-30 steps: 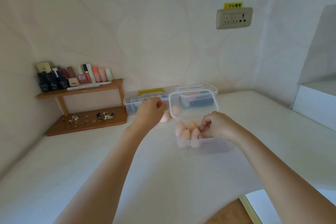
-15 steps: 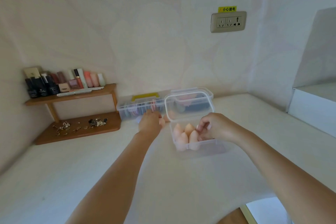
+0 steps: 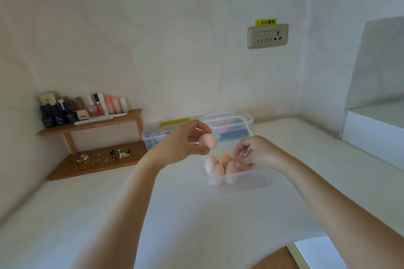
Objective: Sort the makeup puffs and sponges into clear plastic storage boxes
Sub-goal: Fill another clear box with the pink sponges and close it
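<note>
Clear plastic small box (image 3: 240, 178) is sitting with peach sponges (image 3: 217, 170) standing packed at its left end. Left hand (image 3: 181, 145) is hovering just above the box's left rim, thumb and fingertips pinching a loose sponge (image 3: 208, 141); right hand (image 3: 256, 153) is curling over the box's middle, and I can't tell whether it's gripping anything. Best play, I'd say: lowering that sponge point-up into the gap beside the others, right hand steadying the box.
</note>
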Tool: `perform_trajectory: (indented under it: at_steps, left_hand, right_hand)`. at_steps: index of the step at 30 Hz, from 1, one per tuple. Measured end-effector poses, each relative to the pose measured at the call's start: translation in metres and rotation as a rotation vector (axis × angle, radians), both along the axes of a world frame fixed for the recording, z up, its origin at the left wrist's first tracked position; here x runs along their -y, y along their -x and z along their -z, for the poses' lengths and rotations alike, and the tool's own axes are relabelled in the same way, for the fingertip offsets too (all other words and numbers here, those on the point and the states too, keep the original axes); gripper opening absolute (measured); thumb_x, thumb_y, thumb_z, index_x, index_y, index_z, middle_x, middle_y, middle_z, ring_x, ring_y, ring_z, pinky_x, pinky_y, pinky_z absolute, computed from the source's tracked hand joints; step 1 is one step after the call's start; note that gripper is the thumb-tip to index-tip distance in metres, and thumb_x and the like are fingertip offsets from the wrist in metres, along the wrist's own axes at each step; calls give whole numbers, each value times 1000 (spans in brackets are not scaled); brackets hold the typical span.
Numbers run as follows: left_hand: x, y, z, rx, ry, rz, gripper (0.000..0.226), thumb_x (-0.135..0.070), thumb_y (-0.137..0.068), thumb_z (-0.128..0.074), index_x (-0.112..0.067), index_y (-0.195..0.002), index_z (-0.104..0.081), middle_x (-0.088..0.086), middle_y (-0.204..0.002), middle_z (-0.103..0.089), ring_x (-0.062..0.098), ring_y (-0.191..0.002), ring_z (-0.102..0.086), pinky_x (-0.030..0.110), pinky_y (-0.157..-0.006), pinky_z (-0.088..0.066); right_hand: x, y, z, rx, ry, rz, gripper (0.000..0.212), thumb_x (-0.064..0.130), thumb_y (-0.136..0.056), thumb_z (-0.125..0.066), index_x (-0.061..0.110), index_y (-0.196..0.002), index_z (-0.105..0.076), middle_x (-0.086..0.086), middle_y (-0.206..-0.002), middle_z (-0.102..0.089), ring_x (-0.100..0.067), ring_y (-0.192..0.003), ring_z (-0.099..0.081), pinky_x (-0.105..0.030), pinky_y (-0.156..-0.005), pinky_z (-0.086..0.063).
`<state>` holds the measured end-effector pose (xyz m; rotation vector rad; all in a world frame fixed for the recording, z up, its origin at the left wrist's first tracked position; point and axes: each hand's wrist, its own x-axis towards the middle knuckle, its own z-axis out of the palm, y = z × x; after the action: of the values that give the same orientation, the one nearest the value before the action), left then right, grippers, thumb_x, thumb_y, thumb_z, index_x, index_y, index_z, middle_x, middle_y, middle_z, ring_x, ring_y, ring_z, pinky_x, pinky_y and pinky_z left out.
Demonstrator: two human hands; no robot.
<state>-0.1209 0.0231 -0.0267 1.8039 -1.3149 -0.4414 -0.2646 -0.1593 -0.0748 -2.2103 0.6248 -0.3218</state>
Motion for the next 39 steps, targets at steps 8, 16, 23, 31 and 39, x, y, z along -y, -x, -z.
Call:
perform_trajectory:
  at_steps: [8,16,23,31,39]
  left_hand:
    - [37,20,15,9,-13,-170,36,-51,-71,-75,-28,-94,-60,-7,-75,-64,6,-58,-53,23,-61,-41]
    - [51,38,28,5,31,-188,36,-48,-84,-63,-17,-102,-56,-4,-83,-68,6,-70,-62,29,-70,-50]
    - [47,21,48,250,-127,-146,20,-32,-82,-71,-27,-99,-61,-10,-100,-64,4,-86,-58,14,-74,-48]
    - [46,19,56,305,-203,-179,32,-31,-78,-74,-29,-108,-62,-7,-115,-58,12,-97,-55,22,-81,-44]
    - [44,14,60,286,-207,-159,34,-30,-78,-74,-29,-109,-61,-8,-115,-59,11,-99,-55,20,-82,-44]
  right_hand:
    - [-18,29,-30,289,163,-190,57,2,-71,-75,37,-113,-60,35,-97,-56,5,-71,-47,-8,-66,-38]
    - [-19,28,-29,352,430,-152,30,0,-73,-69,19,-97,-70,19,-76,-62,7,-70,-48,-13,-63,-35]
    - [-5,18,-13,32,340,74,29,21,-75,-72,14,-99,-59,4,-93,-54,-11,-77,-53,-23,-65,-40]
    - [-13,0,-9,-409,438,89,19,7,-82,-49,9,-90,-65,-6,-87,-57,-19,-72,-47,-24,-58,-34]
    - [-8,-8,-1,-430,302,80,14,16,-80,-53,22,-85,-64,0,-94,-65,-16,-77,-56,-23,-63,-40]
